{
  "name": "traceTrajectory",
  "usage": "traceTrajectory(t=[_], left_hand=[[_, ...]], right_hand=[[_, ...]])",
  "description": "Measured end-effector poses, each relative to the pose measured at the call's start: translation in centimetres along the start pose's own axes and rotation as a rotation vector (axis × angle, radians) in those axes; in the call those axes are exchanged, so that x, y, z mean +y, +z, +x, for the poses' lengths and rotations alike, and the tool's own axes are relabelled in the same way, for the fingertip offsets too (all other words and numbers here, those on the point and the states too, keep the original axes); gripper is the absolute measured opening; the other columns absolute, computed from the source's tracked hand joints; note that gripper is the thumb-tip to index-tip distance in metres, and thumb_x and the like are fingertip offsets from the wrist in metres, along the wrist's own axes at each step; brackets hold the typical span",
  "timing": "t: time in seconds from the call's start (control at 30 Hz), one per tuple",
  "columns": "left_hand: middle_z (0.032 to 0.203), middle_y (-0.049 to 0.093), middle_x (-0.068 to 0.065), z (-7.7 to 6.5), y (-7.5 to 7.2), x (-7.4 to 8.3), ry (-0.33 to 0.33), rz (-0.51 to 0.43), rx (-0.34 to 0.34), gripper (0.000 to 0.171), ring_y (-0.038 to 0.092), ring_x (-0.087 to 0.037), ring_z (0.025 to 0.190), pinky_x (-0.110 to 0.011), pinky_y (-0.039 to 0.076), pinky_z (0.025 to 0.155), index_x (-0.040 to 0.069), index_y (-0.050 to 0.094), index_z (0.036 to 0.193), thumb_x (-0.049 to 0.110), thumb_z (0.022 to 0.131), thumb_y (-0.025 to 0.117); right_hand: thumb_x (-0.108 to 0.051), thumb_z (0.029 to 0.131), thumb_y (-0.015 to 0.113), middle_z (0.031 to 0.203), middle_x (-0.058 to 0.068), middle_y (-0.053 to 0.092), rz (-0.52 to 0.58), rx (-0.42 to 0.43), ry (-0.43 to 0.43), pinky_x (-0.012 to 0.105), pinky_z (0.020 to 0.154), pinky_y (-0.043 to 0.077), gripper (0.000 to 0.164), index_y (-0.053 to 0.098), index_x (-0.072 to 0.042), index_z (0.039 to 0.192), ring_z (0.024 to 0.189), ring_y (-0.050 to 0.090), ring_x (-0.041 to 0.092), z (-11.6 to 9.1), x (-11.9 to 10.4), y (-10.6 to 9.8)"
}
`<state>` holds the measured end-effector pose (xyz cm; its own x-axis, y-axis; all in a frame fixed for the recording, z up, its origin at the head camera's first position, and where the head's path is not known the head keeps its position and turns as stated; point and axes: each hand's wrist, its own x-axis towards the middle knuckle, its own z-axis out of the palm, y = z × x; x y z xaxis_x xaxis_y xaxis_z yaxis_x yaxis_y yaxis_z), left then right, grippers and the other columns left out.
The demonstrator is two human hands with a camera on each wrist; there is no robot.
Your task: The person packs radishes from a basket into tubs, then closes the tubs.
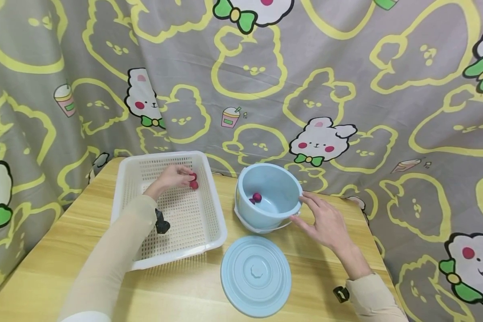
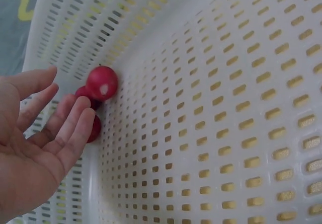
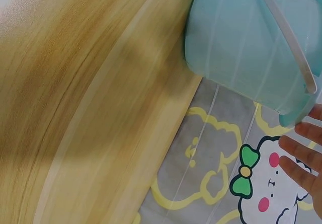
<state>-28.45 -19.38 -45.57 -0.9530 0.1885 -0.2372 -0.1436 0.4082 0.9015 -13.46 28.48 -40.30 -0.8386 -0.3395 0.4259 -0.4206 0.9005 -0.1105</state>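
My left hand [image 1: 172, 177] reaches into the white slotted basket [image 1: 167, 258], fingers loosely bent beside a small cluster of round red radishes [image 1: 194, 184]. In the left wrist view the fingertips of this hand [image 2: 45, 133] overlap the lower radishes, while the top radish [image 2: 102, 82] shows whole against the basket's corner. My right hand [image 1: 324, 220] rests its fingertips at the right rim of the light blue bucket [image 1: 255, 219]. Dark red radishes [image 1: 257, 197] lie on the bucket's bottom. In the right wrist view, the fingers [image 3: 299, 176] are spread by the rim.
A round light blue lid [image 1: 256, 276] lies on the wooden table [image 1: 177, 290] in front of the bucket. The bucket's white handle [image 3: 287, 32] hangs down along its side. A patterned grey curtain [image 1: 261, 112] hangs right behind the table. Black devices [image 1: 341, 294] sit at both wrists.
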Motion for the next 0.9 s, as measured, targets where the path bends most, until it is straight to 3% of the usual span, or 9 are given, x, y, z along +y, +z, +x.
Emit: traceTrajectory(t=[0.17, 0.53, 0.9], left_hand=[[0.149, 0.057, -0.027, -0.2, -0.1, -0.5, 0.013, 0.003, -0.001, 0.044, 0.067, -0.041, 0.127, -0.046, 0.058, 0.11, -0.006, 0.059, 0.141, 0.015, 0.104, 0.067], [0.136, 0.068, -0.027, -0.2, 0.0, -1.0, -0.004, 0.025, 0.008, 0.042, 0.072, -0.037, 0.121, -0.046, 0.062, 0.104, -0.003, 0.064, 0.138, 0.015, 0.101, 0.07], [0.136, 0.066, -0.028, -0.1, 0.8, -1.1, -0.002, 0.065, -0.021, 0.041, 0.073, -0.036, 0.116, -0.045, 0.062, 0.103, -0.006, 0.064, 0.135, 0.014, 0.1, 0.073]], right_hand=[[-0.053, 0.086, 0.082, 0.143, 0.013, 0.068, 0.003, 0.0, 0.004, 0.06, 0.091, 0.061, 0.065, 0.068, -0.013, 0.136, 0.123, 0.069, 0.039, 0.0, 0.0, 0.0], [-0.053, 0.087, 0.081, 0.143, 0.013, 0.067, 0.003, -0.008, 0.012, 0.061, 0.089, 0.061, 0.064, 0.068, -0.013, 0.136, 0.123, 0.07, 0.04, 0.0, -0.1, 0.0], [-0.053, 0.087, 0.082, 0.142, 0.013, 0.068, 0.004, 0.001, 0.004, 0.06, 0.087, 0.062, 0.064, 0.068, -0.013, 0.135, 0.122, 0.07, 0.039, 0.0, -0.1, -0.1]])
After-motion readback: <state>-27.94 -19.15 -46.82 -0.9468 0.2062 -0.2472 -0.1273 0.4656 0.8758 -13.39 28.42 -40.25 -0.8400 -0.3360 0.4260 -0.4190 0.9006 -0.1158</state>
